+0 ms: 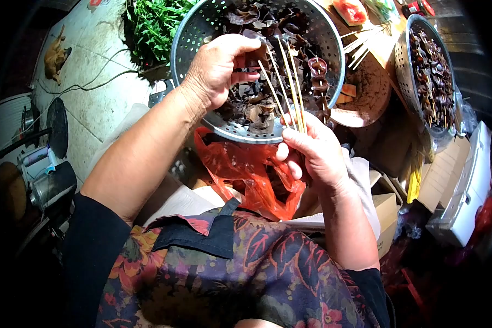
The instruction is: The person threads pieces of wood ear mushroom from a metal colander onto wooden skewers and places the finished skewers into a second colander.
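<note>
A large perforated metal colander (pixel 197 33) holds many dark, crinkled pieces of what looks like wood ear fungus (pixel 257 112). Over its left half is my left hand (pixel 224 65), thumb and fingers curled together at a dark piece (pixel 263 49). My right hand (pixel 311 145) is closed on several thin wooden skewers (pixel 296 93) at the colander's near rim, their tips fanned upward. A skewer threaded with dark pieces (pixel 318 82) stands just beyond my right hand; its lower end is hidden.
A red plastic bag (pixel 246 177) lies below the colander. On the right, another colander (pixel 402 71) holds loaded skewers. Loose skewers (pixel 362 46) rest on a board behind. Green leaves (pixel 153 30) are at upper left, and a small brown animal (pixel 56 57) lies on the floor.
</note>
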### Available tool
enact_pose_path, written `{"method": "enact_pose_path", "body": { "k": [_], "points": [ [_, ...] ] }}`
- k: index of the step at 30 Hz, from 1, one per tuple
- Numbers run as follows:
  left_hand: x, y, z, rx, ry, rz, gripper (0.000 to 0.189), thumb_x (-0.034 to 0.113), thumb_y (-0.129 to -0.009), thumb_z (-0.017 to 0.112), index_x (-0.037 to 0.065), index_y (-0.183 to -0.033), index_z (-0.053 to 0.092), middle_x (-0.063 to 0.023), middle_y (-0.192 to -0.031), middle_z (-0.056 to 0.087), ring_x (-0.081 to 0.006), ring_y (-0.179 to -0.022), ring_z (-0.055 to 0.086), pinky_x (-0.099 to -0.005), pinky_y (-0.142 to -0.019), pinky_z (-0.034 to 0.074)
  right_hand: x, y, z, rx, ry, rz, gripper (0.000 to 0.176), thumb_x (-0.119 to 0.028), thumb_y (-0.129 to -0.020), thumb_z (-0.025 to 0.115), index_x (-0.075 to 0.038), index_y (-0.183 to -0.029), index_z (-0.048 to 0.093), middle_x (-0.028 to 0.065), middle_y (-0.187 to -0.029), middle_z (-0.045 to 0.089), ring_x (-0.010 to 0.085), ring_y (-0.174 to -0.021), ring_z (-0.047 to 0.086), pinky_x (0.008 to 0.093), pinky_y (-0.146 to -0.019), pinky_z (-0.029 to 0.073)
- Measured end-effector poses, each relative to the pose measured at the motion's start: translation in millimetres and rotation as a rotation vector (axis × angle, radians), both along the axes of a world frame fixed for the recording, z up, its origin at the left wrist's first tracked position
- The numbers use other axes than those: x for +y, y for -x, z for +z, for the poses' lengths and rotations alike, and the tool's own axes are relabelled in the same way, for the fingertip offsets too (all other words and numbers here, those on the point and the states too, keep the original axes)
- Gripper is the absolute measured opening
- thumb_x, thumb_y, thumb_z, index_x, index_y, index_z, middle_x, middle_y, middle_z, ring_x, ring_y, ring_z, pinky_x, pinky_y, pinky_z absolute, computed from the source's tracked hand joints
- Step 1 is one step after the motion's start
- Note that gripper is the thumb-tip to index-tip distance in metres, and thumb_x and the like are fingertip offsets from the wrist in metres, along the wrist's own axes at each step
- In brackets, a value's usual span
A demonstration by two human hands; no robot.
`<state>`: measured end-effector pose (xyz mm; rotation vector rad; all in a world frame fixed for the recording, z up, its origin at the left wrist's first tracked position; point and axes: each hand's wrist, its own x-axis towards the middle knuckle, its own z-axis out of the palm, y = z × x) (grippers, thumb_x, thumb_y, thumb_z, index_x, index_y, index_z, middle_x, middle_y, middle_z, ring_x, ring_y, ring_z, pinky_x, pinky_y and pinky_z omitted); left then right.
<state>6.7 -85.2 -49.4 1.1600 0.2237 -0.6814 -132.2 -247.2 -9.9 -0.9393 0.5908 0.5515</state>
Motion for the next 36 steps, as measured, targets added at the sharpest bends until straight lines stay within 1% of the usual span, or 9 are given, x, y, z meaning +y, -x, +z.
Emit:
{"method": "enact_pose_path", "body": {
  "k": [1, 2, 7, 13, 18, 19, 24, 34, 36],
  "points": [
    [0, -2, -1, 0.023, 0.021, 0.030, 0.009, 0.016, -0.082, 0.059, 0.008, -0.086, 0.061, -0.0012, -0.078, 0.063, -0.0107, -0.070, 0.061, -0.0248, -0.059, 0.053, 0, 0, 0, -0.011, 0.006, 0.002, 0.020, -0.007, -0.086, 0.052, -0.003, -0.105, 0.046, 0.0097, -0.063, 0.060, 0.0105, -0.037, 0.047, 0.0194, -0.034, 0.036],
    [3, -3, -1, 0.011, 0.025, 0.002, 0.009, 0.014, -0.085, 0.055, 0.008, -0.092, 0.059, -0.0007, -0.081, 0.062, -0.0113, -0.074, 0.060, -0.0314, -0.066, 0.055, 1, 1, 1, -0.010, 0.005, 0.003, 0.020, -0.007, -0.086, 0.052, -0.003, -0.105, 0.046, 0.0097, -0.063, 0.060, 0.0105, -0.037, 0.047, 0.0194, -0.034, 0.036],
    [4, -6, -4, 0.045, -0.022, 0.065, 0.008, 0.013, -0.085, 0.056, 0.007, -0.089, 0.059, -0.0015, -0.079, 0.061, -0.0120, -0.070, 0.060, -0.0329, -0.065, 0.055, 2, 1, 1, 0.003, 0.033, 0.000, 0.021, -0.008, -0.085, 0.054, -0.003, -0.104, 0.047, 0.0095, -0.063, 0.060, 0.0103, -0.036, 0.046, 0.0192, -0.034, 0.036],
    [5, -9, -2, 0.079, -0.030, 0.057, 0.009, 0.011, -0.085, 0.055, 0.005, -0.090, 0.059, -0.0038, -0.080, 0.062, -0.0141, -0.070, 0.060, -0.0338, -0.065, 0.055, 1, 2, 1, 0.002, 0.027, 0.009, 0.020, -0.009, -0.086, 0.053, -0.004, -0.104, 0.047, 0.0093, -0.064, 0.060, 0.0098, -0.036, 0.046, 0.0184, -0.034, 0.035],
    [3, -3, 0, 0.133, -0.027, -0.008, 0.011, 0.007, -0.085, 0.054, 0.002, -0.093, 0.058, -0.0074, -0.086, 0.063, -0.0172, -0.071, 0.063, -0.0350, -0.063, 0.057, 5, 1, 0, 0.005, 0.018, -0.020, 0.019, -0.008, -0.086, 0.053, -0.003, -0.103, 0.047, 0.0095, -0.064, 0.060, 0.0099, -0.036, 0.046, 0.0185, -0.033, 0.035],
    [1, 2, 1, 0.099, -0.039, -0.019, 0.012, 0.007, -0.085, 0.054, 0.002, -0.096, 0.057, -0.0075, -0.088, 0.064, -0.0171, -0.074, 0.063, -0.0347, -0.065, 0.057, 5, 1, -1, 0.007, 0.022, -0.032, 0.019, -0.008, -0.086, 0.053, -0.003, -0.103, 0.047, 0.0097, -0.064, 0.060, 0.0100, -0.036, 0.046, 0.0187, -0.033, 0.034],
    [-3, 5, -8, 0.003, 0.004, 0.015, 0.016, 0.007, -0.085, 0.054, 0.003, -0.100, 0.057, -0.0055, -0.088, 0.064, -0.0156, -0.077, 0.063, -0.0330, -0.073, 0.055, 2, 0, -3, -0.003, 0.015, -0.032, 0.021, -0.008, -0.086, 0.052, -0.002, -0.105, 0.047, 0.0100, -0.064, 0.060, 0.0104, -0.036, 0.046, 0.0190, -0.033, 0.034],
    [-2, 8, -9, -0.226, -0.180, 0.046, 0.014, 0.004, -0.082, 0.058, 0.005, -0.097, 0.058, -0.0030, -0.088, 0.063, -0.0127, -0.080, 0.062, -0.0281, -0.072, 0.052, 3, 2, -3, 0.007, 0.014, -0.038, 0.021, -0.008, -0.086, 0.052, -0.002, -0.106, 0.047, 0.0100, -0.064, 0.060, 0.0100, -0.036, 0.046, 0.0188, -0.033, 0.035],
    [-3, 11, -12, -0.230, -0.139, -0.055, 0.013, 0.006, -0.082, 0.059, 0.007, -0.094, 0.059, -0.0022, -0.088, 0.063, -0.0114, -0.080, 0.061, -0.0273, -0.070, 0.052, 3, 1, -3, -0.004, 0.017, -0.044, 0.021, -0.008, -0.086, 0.052, -0.002, -0.105, 0.047, 0.0099, -0.064, 0.060, 0.0100, -0.036, 0.046, 0.0188, -0.033, 0.035]
  ]
}}
